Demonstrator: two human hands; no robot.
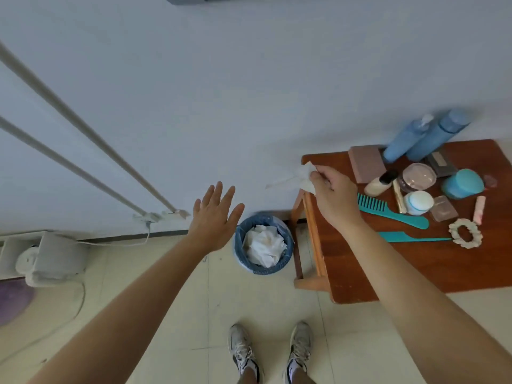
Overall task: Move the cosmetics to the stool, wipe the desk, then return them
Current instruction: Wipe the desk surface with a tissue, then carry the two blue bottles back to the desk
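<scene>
A red-brown wooden stool (349, 267) stands at the right, against the wall. On it lie the cosmetics: two tall blue bottles (424, 137), a pink box (366, 163), a small cream bottle (379, 184), a clear round jar (419, 176), a teal jar (462, 183), a white jar (417, 202), two teal combs (393, 213) and a beige scrunchie (465, 233). My right hand (333, 194) hovers over the stool's left edge, pinching a crumpled white tissue (306, 176). My left hand (214, 217) is spread flat, empty, left of the bin. The desk is out of view.
A small blue-lined waste bin (263, 268) holding crumpled white paper stands on the tiled floor between my hands. A white device (52, 256) with a cable sits by the wall at left. My two shoes (273, 353) are at the bottom.
</scene>
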